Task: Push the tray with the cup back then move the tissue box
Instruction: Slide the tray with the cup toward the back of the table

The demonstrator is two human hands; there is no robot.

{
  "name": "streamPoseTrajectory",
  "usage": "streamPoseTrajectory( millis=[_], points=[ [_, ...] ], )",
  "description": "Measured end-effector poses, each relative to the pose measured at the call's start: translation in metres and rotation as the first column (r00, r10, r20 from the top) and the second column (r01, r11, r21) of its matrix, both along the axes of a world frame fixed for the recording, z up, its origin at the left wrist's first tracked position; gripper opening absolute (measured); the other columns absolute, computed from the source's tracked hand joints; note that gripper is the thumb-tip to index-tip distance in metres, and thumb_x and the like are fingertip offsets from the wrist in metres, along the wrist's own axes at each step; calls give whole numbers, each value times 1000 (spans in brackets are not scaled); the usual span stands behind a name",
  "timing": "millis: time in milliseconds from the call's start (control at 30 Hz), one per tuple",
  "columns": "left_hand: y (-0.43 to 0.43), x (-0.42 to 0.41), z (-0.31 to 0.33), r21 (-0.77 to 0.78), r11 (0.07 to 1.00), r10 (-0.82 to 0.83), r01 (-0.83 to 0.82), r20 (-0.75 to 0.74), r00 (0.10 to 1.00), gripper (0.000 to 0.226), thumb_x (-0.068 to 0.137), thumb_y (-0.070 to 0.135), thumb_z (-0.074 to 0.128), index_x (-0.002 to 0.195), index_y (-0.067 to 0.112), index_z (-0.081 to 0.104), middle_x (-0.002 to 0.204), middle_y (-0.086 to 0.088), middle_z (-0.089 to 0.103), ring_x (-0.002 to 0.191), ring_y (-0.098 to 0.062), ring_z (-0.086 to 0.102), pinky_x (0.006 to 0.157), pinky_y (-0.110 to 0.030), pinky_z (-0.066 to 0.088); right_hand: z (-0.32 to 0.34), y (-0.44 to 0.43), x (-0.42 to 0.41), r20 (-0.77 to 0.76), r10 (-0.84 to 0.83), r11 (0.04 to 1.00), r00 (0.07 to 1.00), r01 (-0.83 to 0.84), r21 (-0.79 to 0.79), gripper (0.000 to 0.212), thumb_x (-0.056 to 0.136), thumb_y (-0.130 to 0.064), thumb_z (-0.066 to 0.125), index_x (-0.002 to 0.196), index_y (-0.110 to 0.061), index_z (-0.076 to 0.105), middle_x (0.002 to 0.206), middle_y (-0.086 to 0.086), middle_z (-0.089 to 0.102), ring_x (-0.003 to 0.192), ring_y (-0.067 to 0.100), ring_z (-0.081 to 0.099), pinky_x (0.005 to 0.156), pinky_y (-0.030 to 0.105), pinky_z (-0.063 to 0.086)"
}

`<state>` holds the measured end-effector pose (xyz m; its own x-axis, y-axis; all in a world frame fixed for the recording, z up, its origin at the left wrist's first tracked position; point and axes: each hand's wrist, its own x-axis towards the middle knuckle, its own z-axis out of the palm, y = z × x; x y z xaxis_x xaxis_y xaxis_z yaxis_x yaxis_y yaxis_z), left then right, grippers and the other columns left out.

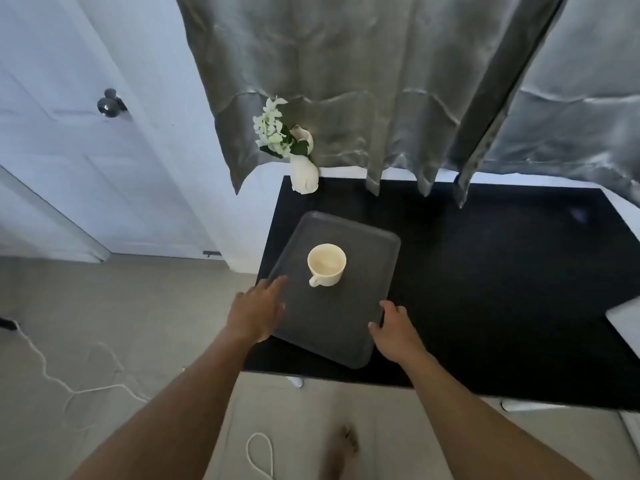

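Observation:
A dark grey tray lies at an angle on the left part of the black table. A cream cup stands upright on the tray, its handle toward me. My left hand rests with fingers spread on the tray's left edge. My right hand touches the tray's near right edge with curled fingers. A pale object cut off at the right edge of the table may be the tissue box; I cannot tell.
A white vase with white flowers stands at the table's back left corner. Grey curtains hang behind the table. A white door is at left, and a white cord lies on the floor.

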<state>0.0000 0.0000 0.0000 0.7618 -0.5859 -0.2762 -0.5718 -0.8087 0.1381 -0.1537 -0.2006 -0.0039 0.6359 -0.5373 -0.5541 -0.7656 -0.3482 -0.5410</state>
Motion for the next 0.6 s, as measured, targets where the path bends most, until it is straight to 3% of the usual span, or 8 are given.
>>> streamPoseTrajectory(
  millis=[133, 400, 600],
  points=[
    [-6, 10, -17, 78, 993, 90, -85, -56, 994, 71, 96, 37, 50, 153, 26, 8, 148, -13, 37, 126, -34, 48, 101, -48, 44, -15, -3, 10, -46, -10, 998, 999, 13, 56, 57, 99, -22, 52, 151, -29, 28, 150, 8, 34, 119, 23, 54, 86, 32, 46],
    [-16, 30, -48, 186, 973, 163, -135, -142, 976, 72, 97, 38, 48, 154, 24, 5, 152, -16, 31, 129, -36, 46, 101, -49, 43, -35, -12, 30, -121, -72, 993, 990, 83, 90, 66, 97, -20, 54, 153, -27, 20, 152, 10, 31, 125, 28, 50, 98, 41, 46],
    [-22, 41, -62, 232, 951, 247, -204, -177, 953, 71, 98, 32, 46, 153, 10, 5, 153, -16, 30, 128, -38, 47, 100, -48, 43, -46, -21, 35, -155, -148, 974, 977, 172, 149, 61, 96, -16, 55, 149, -18, 25, 143, 12, 45, 113, 26, 56, 95, 40, 50]
  ],
)
